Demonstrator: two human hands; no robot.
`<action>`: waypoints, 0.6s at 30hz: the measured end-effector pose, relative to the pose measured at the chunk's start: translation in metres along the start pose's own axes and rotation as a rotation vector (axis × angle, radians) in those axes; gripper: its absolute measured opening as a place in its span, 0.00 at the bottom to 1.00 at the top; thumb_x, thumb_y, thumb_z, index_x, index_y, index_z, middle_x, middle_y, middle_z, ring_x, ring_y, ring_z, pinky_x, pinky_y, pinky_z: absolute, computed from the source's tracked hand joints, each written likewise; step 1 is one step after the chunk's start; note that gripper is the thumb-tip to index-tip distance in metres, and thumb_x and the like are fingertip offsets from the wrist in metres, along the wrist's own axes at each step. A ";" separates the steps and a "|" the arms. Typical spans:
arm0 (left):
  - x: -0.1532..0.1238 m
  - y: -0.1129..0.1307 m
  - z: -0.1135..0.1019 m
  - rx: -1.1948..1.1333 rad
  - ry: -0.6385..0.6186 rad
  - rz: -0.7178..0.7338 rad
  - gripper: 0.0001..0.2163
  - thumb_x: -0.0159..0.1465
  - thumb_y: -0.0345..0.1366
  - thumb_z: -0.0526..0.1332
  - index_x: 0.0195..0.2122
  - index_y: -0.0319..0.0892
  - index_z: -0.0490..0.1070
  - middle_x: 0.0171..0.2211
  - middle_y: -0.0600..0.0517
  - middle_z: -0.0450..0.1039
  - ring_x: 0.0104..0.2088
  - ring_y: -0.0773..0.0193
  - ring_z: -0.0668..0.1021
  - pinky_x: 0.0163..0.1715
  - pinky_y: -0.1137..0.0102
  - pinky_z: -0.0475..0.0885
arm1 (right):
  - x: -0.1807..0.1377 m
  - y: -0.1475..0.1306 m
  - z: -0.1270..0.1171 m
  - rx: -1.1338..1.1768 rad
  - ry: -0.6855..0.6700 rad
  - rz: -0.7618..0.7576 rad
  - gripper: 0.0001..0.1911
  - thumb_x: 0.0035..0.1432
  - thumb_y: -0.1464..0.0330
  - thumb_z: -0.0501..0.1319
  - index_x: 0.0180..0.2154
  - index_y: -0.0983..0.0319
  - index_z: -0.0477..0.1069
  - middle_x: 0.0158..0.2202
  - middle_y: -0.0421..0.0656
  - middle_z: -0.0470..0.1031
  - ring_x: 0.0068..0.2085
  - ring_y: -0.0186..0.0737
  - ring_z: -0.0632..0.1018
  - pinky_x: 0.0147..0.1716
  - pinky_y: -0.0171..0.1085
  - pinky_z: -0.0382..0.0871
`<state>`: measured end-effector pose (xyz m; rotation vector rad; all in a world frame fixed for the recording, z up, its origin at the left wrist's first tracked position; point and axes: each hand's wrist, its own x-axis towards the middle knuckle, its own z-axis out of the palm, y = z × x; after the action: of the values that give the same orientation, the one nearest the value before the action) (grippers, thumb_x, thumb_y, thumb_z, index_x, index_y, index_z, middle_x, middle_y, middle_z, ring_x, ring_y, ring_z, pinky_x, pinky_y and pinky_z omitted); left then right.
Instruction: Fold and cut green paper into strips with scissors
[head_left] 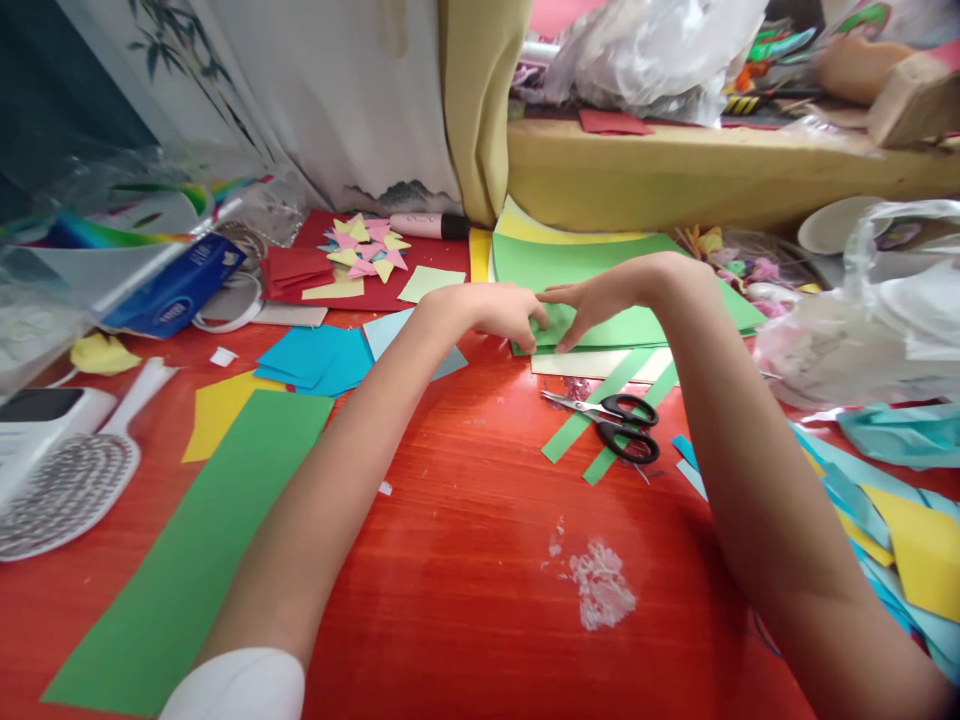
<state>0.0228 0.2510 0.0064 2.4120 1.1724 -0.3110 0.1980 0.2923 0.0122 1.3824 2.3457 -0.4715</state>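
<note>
A stack of green paper (622, 262) lies at the back of the red table. My left hand (508, 312) is at its near left corner, fingers bent and closed around the paper's edge, though the grip is partly hidden. Beside it my right hand (600, 300) arches over the same sheets, thumb and fingers apart, tips on the paper. Black-handled scissors (628, 428) lie closer to me, on top of two green paper strips (568, 435). A cream sheet (551, 364) shows under the green stack's front edge.
On the left are a long green sheet (187, 550), blue paper squares (319, 357) and a white hairbrush (75, 490). Small folded paper pieces (364, 245) sit behind on red paper. Yellow and blue scraps (919, 550) and a plastic bag (892, 300) stand right.
</note>
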 end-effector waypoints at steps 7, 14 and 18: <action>-0.003 -0.004 -0.003 -0.030 -0.001 0.018 0.25 0.53 0.48 0.58 0.54 0.56 0.66 0.52 0.54 0.69 0.48 0.55 0.71 0.43 0.67 0.65 | 0.008 0.016 0.000 0.056 -0.143 0.024 0.49 0.40 0.41 0.60 0.63 0.43 0.47 0.65 0.35 0.50 0.62 0.62 0.56 0.57 0.58 0.55; -0.001 -0.009 -0.003 -0.052 -0.017 0.043 0.25 0.54 0.48 0.58 0.54 0.56 0.66 0.51 0.56 0.71 0.47 0.57 0.72 0.43 0.69 0.64 | 0.004 0.009 -0.002 0.096 -0.144 0.060 0.50 0.40 0.40 0.59 0.63 0.45 0.47 0.64 0.37 0.53 0.61 0.62 0.56 0.57 0.59 0.54; -0.002 -0.010 -0.003 -0.067 -0.018 0.058 0.23 0.54 0.47 0.57 0.53 0.55 0.68 0.51 0.57 0.71 0.46 0.59 0.71 0.44 0.70 0.63 | 0.001 0.006 0.000 0.079 -0.134 0.058 0.48 0.41 0.40 0.59 0.62 0.44 0.49 0.63 0.37 0.54 0.61 0.62 0.57 0.57 0.57 0.55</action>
<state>0.0136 0.2567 0.0065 2.3750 1.0854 -0.2705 0.2027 0.2964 0.0113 1.4041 2.1949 -0.6259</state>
